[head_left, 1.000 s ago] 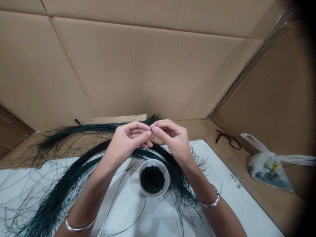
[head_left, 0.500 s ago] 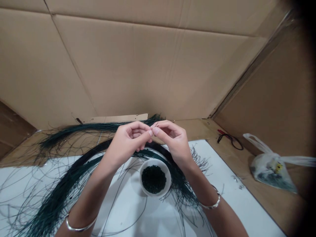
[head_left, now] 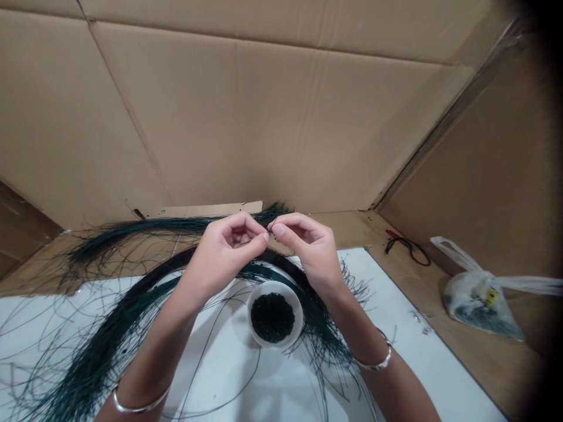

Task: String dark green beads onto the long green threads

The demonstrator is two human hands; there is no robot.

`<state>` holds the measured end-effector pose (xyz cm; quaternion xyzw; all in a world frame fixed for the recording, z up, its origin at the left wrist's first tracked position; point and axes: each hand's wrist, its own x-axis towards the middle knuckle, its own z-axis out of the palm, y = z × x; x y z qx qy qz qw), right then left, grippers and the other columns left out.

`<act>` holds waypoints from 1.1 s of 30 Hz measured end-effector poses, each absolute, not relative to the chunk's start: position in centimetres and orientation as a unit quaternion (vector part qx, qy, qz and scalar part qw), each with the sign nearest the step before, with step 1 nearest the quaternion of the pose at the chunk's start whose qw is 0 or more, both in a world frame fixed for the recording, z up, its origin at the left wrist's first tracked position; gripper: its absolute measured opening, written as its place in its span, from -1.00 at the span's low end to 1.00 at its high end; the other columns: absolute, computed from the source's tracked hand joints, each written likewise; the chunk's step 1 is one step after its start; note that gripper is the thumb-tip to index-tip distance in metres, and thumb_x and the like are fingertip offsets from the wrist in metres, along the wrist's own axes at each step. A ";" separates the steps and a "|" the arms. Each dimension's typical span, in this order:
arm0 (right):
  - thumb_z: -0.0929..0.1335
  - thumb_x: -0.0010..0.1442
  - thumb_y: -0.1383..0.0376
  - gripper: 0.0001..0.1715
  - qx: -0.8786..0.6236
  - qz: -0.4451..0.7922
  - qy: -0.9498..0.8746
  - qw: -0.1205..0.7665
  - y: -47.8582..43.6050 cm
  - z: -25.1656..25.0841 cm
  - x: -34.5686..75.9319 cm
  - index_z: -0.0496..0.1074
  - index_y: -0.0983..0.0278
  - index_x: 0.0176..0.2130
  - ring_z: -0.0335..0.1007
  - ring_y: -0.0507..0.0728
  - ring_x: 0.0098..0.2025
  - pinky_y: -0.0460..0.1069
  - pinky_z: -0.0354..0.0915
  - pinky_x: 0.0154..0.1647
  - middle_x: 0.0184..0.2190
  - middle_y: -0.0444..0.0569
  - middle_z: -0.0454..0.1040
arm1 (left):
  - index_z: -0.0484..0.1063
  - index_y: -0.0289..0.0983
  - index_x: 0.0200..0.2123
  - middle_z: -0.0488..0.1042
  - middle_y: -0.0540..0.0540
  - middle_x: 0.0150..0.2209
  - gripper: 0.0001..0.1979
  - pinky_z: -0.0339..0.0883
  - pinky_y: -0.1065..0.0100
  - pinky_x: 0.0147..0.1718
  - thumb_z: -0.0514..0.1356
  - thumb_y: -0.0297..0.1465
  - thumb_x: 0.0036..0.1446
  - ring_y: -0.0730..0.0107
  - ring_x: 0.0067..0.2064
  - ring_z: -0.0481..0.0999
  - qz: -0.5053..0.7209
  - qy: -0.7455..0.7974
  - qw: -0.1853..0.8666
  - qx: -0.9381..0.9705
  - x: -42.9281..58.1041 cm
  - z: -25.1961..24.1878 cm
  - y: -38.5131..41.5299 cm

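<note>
My left hand (head_left: 229,249) and my right hand (head_left: 310,246) are raised near each other, above a white bowl (head_left: 300,319) filled with small dark green pieces (head_left: 272,317). Thumb and forefinger of each hand are pinched together, the fingertips almost touching. Between them is something thin and dark, like a strand end, too small to make out. Under and behind the hands, a thick bundle of dark green strands (head_left: 118,319) arches over the white board (head_left: 229,375). A second bundle (head_left: 145,227) lies behind it, partly hidden by my left hand.
Cardboard walls (head_left: 237,117) stand at the back and sides. On the right lie a red and black cord (head_left: 409,246) and a knotted clear plastic bag (head_left: 479,305). Loose strands spread over the board's left side.
My fingertips have parted slightly, with a small dark bit now showing between them. My left hand has shifted a little to the left. The whole view has moved slightly.
</note>
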<state>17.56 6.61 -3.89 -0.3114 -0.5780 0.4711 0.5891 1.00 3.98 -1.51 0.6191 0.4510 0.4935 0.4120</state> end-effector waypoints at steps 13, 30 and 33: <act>0.61 0.02 0.11 -0.79 -0.298 0.499 -0.569 0.581 6.6 -3.9 17.4 0.62 0.15 -0.42 0.54 0.09 -0.29 0.02 0.49 -0.16 -0.36 -0.12 0.65 | 0.57 -0.26 -0.37 0.58 -0.03 -0.38 -0.83 0.38 0.45 -0.36 0.37 -0.27 0.14 0.40 -0.34 0.54 0.499 0.454 0.378 0.634 0.8 -0.9 3.6; 0.57 0.09 0.14 -0.81 -0.291 0.495 -0.583 0.575 6.3 -3.7 17.5 0.60 0.17 -0.39 0.40 0.01 -0.44 -0.04 0.43 -0.29 -0.44 -0.17 0.57 | 0.57 -0.26 -0.41 0.58 -0.02 -0.40 -0.86 0.34 0.50 -0.44 0.37 -0.33 0.14 0.46 -0.39 0.52 0.510 0.463 0.349 0.635 0.3 -0.9 3.5; 0.57 0.09 0.11 -0.78 -0.299 0.488 -0.586 0.574 6.2 -3.7 17.4 0.59 0.17 -0.39 0.43 0.03 -0.42 -0.02 0.43 -0.28 -0.42 -0.15 0.58 | 0.56 -0.27 -0.42 0.59 -0.03 -0.40 -0.86 0.36 0.49 -0.42 0.37 -0.34 0.13 0.45 -0.38 0.53 0.509 0.463 0.353 0.634 0.4 -0.8 3.5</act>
